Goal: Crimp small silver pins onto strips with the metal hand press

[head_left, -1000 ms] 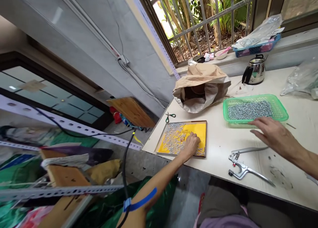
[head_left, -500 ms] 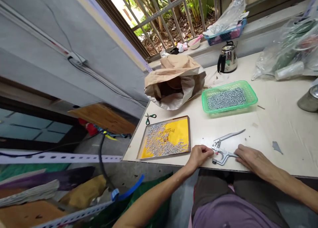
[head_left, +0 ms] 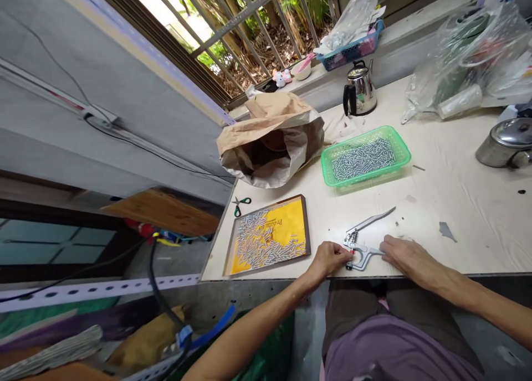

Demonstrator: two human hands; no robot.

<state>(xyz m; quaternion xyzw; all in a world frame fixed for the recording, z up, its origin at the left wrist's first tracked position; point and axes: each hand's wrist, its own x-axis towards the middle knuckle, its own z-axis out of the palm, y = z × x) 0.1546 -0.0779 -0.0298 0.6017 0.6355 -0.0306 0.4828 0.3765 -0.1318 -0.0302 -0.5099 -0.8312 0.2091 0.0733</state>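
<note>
Silver hand pliers (head_left: pixel 362 256) with a spring and a small red part at the jaws lie near the table's front edge, one handle raised. My right hand (head_left: pixel 409 260) grips the end of the lower handle from the right. At the jaws, my left hand (head_left: pixel 329 259) is closed in a pinch; whatever is between the fingertips is too small to make out. Left of it lies a shallow tray (head_left: pixel 307 226) with a yellow bottom, strewn with small silver metal pins (head_left: pixel 253 247). A green plastic basket (head_left: pixel 366 177) beyond the pliers holds many more such pins.
Green-handled scissors (head_left: pixel 241 204) lie by the table's left edge. An open brown paper bag (head_left: pixel 270 137) stands behind the tray. Farther back are a steel kettle (head_left: pixel 361 90) and clear plastic bags (head_left: pixel 461 65). A lidded metal pot (head_left: pixel 505 143) sits at the right.
The view has shifted, so the table things appear farther left. My left fingertips have come right up to the plier jaws. My right hand still holds the handle.
</note>
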